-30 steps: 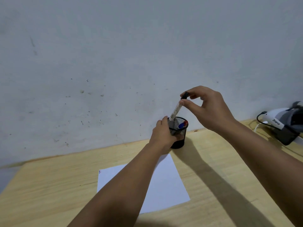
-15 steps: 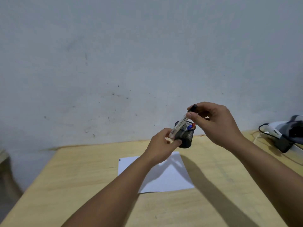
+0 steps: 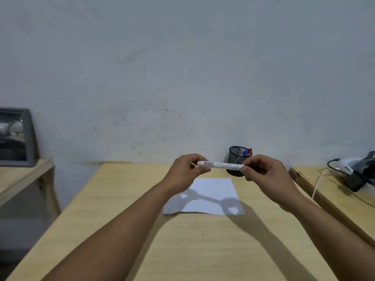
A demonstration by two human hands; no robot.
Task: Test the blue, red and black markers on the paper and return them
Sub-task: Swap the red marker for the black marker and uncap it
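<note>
I hold a white-barrelled marker [image 3: 221,165] level above the paper, one end in each hand. My left hand [image 3: 187,173] pinches its left end; my right hand [image 3: 263,173] closes over its right end, hiding the black cap. The white paper [image 3: 211,196] lies flat on the wooden table [image 3: 121,199] below my hands. Behind the marker stands a black mesh pen cup [image 3: 236,159] near the wall, with a blue marker cap [image 3: 245,152] and a red marker cap [image 3: 250,150] sticking out of it.
A second wooden table [image 3: 334,191] on the right carries a white and black device [image 3: 359,173] with a cable. On the left a lower wooden shelf [image 3: 18,175] holds a grey framed box [image 3: 16,136]. The wall stands right behind the cup.
The marker came out of the cup and now lies level between both hands over the paper. My left hand let go of the cup and took the marker's left end. The view pulled back.
</note>
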